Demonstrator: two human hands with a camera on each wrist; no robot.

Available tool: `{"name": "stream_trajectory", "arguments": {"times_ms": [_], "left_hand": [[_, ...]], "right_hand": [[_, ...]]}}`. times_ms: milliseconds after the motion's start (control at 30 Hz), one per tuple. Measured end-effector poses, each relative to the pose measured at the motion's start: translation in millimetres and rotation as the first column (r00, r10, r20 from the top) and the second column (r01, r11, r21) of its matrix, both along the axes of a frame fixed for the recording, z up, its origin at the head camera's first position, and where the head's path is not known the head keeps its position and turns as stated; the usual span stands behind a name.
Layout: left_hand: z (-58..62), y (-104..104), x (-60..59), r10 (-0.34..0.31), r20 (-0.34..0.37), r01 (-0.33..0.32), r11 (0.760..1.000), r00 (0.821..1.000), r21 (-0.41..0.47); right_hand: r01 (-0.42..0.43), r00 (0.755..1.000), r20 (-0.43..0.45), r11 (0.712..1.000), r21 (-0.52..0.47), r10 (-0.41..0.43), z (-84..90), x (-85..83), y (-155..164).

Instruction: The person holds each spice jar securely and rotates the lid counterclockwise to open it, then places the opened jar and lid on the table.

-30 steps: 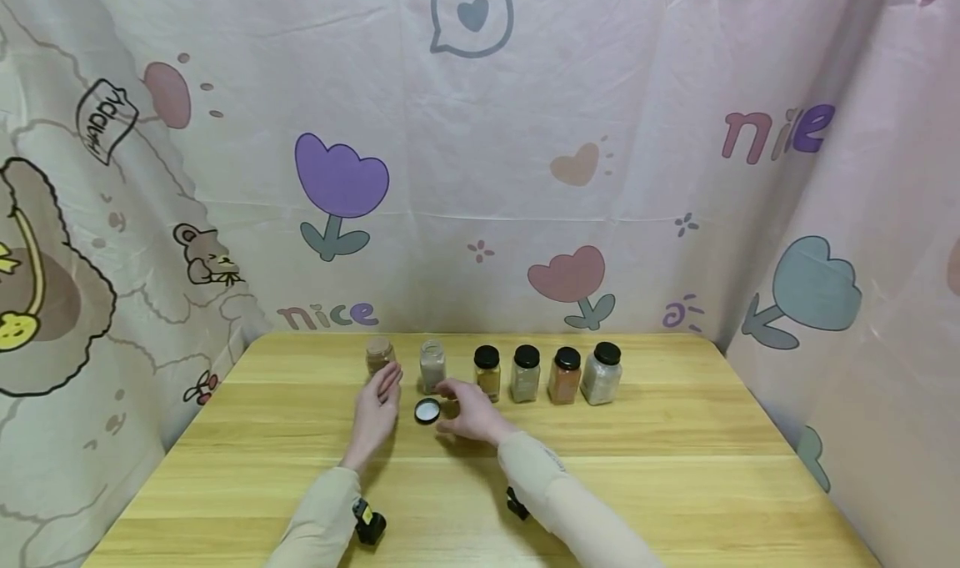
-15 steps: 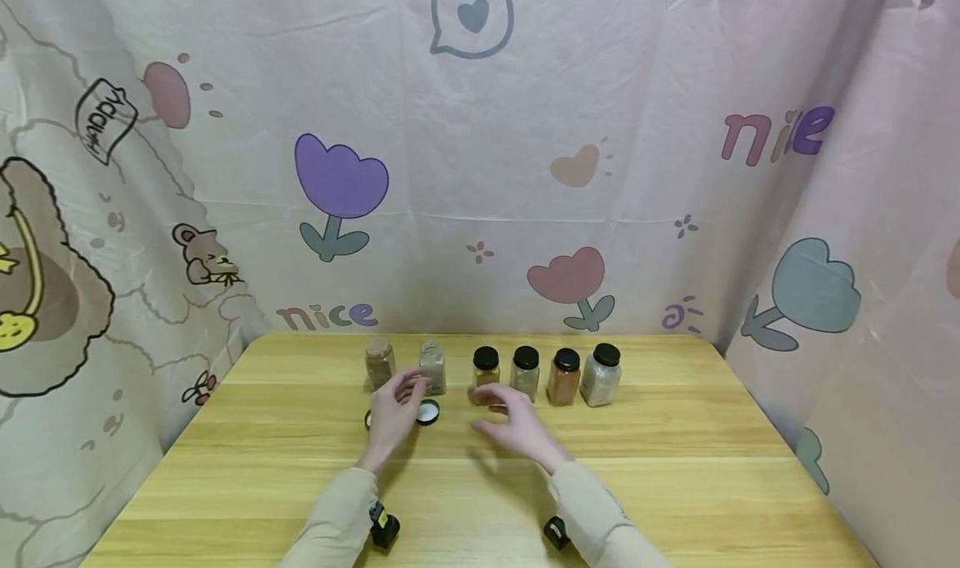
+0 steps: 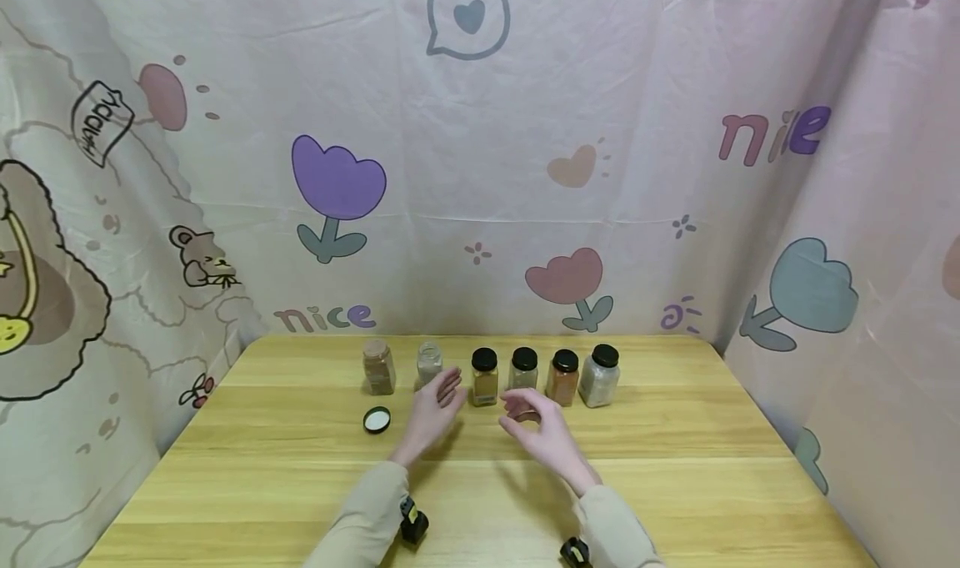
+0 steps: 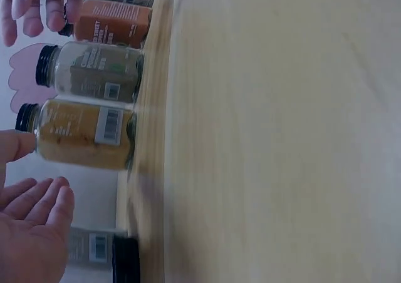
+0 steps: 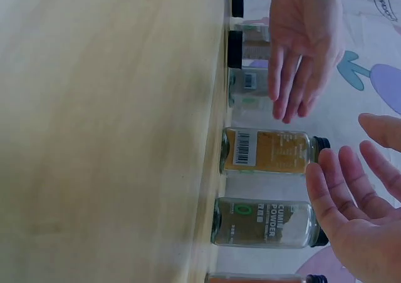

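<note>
My left hand hovers in front of an uncapped spice jar of greyish powder, fingers loosely extended and holding nothing. Just right of it stands a yellow spice jar with a black lid. My right hand, fingers softly bent and gripping nothing, is in front of the cumin powder jar. In the right wrist view, its fingertips appear near the lids of the yellow jar and the cumin jar. An upturned black lid lies before an uncapped brown spice jar.
To the right, an orange-red spice jar and a larger jar of whitish contents stand capped in the same row. In the right wrist view, a second loose lid stands near the greyish jar. A printed curtain hangs behind the wooden table.
Both hands have moved right along the row. My right hand has left the loose lid by the greyish jar. My left hand now blocks that lid in the head view.
</note>
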State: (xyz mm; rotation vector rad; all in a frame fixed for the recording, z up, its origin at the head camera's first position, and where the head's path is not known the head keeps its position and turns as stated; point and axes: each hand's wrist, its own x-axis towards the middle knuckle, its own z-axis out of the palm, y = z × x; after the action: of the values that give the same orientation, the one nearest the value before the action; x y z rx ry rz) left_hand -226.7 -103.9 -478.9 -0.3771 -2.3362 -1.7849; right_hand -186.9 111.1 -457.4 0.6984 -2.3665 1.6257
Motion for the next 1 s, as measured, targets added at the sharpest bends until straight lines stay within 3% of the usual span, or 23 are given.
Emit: {"name": "stream_trajectory", "arguments": {"times_ms": [367,567,800,1000], "left_hand": [[-4.5,21,-11.4,-0.036,0.023,0.037,0.997,0.999,-0.062],[-7.4,31,-18.2,0.008,-0.036,-0.012,0.993,0.999,-0.117],[-7.5,35,-21.1,0.080,-0.032,-0.084,0.986,0.996,-0.143],[-9.2,36,-18.3,0.078,-0.032,-0.082,0.980,0.996,-0.182]], "right_hand": [[0.034,0.999,-0.012,0.999,-0.036,-0.035,-2.3,5.2,3],[0.029,0.999,-0.016,0.999,-0.044,-0.030,-3.1,5.1,3],[0.021,1.000,-0.016,0.998,-0.055,-0.022,-2.8,5.9,1],[0.022,1.000,-0.019,0.999,-0.050,-0.023,-4.8,5.9,0]]}}
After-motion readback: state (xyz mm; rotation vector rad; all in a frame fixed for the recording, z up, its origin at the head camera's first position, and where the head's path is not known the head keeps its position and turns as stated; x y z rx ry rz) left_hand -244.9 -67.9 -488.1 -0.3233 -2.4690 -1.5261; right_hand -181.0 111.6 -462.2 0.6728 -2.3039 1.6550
